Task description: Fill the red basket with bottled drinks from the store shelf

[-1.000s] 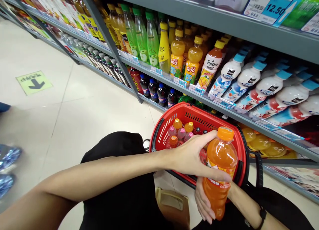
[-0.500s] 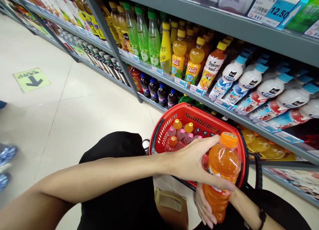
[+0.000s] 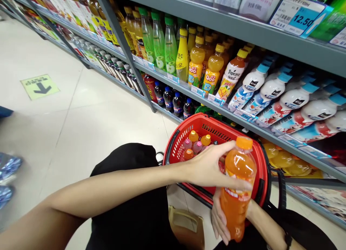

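In the head view, the left hand [image 3: 207, 167] grips the upper half of 1 orange bottle [image 3: 234, 214], its thumb and fingers spread around the front and back. The right hand [image 3: 220, 217] is closed around the lower part from behind. The bottle is nearly upright, its cap on, held in front of the right part of the red basket [image 3: 224, 130]. In the basket are small bottles [image 3: 198, 147], 2 with yellow caps, others with pink caps. The shelf [image 3: 243, 26] beyond bears rows of drinks [image 3: 212, 77].
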{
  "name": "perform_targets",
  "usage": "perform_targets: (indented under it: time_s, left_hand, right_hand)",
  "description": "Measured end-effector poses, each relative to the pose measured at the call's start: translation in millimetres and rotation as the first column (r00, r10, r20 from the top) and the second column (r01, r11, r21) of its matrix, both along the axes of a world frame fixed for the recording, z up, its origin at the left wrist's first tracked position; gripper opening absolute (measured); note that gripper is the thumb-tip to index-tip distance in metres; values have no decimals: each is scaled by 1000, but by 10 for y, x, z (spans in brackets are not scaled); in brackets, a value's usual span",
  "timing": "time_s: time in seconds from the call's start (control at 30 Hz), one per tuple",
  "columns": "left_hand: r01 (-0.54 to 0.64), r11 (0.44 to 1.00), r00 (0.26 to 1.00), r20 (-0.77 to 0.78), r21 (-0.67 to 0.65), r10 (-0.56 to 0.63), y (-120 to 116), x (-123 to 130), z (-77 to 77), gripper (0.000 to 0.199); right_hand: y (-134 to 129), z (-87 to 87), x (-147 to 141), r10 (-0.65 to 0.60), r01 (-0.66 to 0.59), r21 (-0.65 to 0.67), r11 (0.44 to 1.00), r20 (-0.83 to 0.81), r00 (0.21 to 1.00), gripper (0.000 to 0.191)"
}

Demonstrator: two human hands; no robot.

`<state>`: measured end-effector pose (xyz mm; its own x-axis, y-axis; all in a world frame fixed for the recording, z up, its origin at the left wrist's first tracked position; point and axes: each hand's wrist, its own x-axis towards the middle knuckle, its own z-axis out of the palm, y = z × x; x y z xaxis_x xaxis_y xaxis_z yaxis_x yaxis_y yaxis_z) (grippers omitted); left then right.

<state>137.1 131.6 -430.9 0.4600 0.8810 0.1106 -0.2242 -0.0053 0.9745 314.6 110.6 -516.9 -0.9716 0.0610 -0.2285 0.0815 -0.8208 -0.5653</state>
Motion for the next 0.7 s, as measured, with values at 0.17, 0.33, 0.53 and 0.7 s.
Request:
perform_targets:
  time_s: [0.17,0.33,0.53,0.7]
  left_hand:
    - [-269,947,957,59,-177,283,272,-126,-72,48]
    - [-454,852,886,-28,-260,463,490,-260,-135,44]
    - [-443,817,884,-27,-370,467,578,-295,-204,47]
    - [-366,782,886,69,-505,459,587,-363,-103,52]
  right_hand:
    - [62,106,100,-352,362,-101,927,102,930,76]
    - [134,194,98,-489,503,-27,864,196,850,65]
    - [123,90,212,-476,463,149,874,70,876,68]
    - [138,84,323,-439,427,184,885,29,898,63]
